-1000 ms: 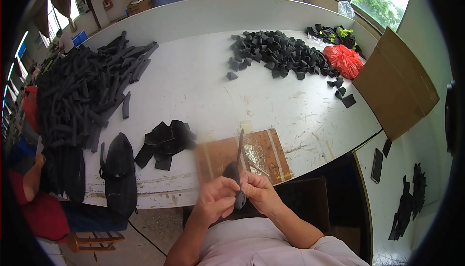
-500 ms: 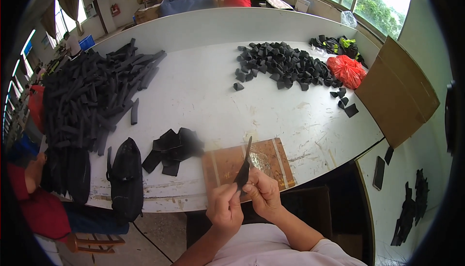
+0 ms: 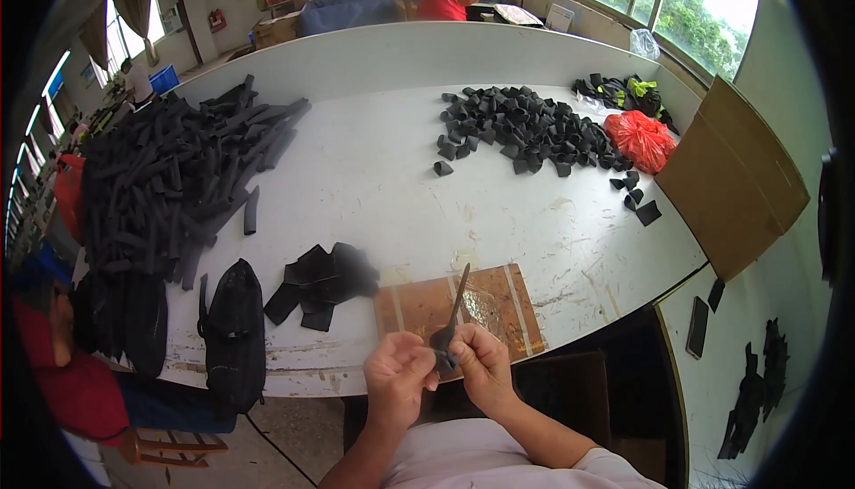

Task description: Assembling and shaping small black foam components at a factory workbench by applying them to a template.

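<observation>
Over the front edge of the table, I hold a thin, flexible black piece of material [image 3: 459, 300], seen nearly edge-on and pointing up and away. My right hand [image 3: 484, 369] pinches it near its lower part between thumb and fingers. My left hand [image 3: 396, 378] is closed at the near, folded end, its fingertips against the material. What lies inside the curled fingers is hidden. Just beyond both hands is a brown board [image 3: 405, 309] with pale tape strips and a shiny patch. Flat black pieces [image 3: 313, 277] are stacked loosely to the left of the board.
A large heap of dark strips [image 3: 169, 177] covers the table's left side; a black pouch [image 3: 237, 338] lies before it. Small folded black pieces [image 3: 525, 124] are piled at the far right, beside a red plastic bag [image 3: 639, 140] and a cardboard sheet [image 3: 732, 177]. A person [image 3: 447, 1] sits beyond the partition.
My left hand has shifted slightly left and changed its grip at the near end. The black piece has turned more edge-on and its near end is now folded. The view has tilted slightly.
</observation>
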`<state>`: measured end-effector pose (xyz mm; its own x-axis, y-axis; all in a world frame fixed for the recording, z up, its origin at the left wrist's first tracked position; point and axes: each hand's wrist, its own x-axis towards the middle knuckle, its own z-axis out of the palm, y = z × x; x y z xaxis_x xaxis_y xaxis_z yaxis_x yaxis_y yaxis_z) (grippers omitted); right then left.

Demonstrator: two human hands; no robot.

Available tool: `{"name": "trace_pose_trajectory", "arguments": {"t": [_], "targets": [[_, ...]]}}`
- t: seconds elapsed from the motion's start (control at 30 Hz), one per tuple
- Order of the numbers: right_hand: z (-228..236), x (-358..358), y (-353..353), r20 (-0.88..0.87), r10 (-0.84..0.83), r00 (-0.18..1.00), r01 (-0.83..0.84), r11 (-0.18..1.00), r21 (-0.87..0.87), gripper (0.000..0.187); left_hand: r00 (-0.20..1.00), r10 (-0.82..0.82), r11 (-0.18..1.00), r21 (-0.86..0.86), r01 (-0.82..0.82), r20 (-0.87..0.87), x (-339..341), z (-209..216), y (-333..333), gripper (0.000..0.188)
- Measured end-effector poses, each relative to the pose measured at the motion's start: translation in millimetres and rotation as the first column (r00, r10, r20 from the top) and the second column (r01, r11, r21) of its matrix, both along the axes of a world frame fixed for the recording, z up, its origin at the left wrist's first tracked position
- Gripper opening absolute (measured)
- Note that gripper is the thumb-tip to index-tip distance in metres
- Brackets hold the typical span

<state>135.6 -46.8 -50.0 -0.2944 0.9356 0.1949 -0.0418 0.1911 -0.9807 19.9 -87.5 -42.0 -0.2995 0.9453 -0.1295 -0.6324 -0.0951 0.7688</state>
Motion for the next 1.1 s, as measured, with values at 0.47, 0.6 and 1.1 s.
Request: {"name": "trace_pose_trajectory", "arguments": {"t": [0.47, 0.6, 1.1], "targets": [[89, 14, 27, -0.005, 0.186, 0.983, -0.182, 0.969, 0.169, 0.020, 0.760, -0.419, 0.908, 0.241, 0.343, 0.496, 3, 66, 29, 0.036], [69, 12, 74, 0.092, 0.107, 0.990, -0.104, 0.994, -0.044, 0.027, 0.672, -0.401, 0.915, 0.245, 0.320, 0.623, -10, 43, 74, 0.029], [62, 10, 87, -0.086, 0.185, 0.979, -0.201, 0.941, -0.271, 0.028, 0.610, -0.300, 0.932, 0.090, 0.351, 0.734, -17, 39, 87, 0.015]]}}
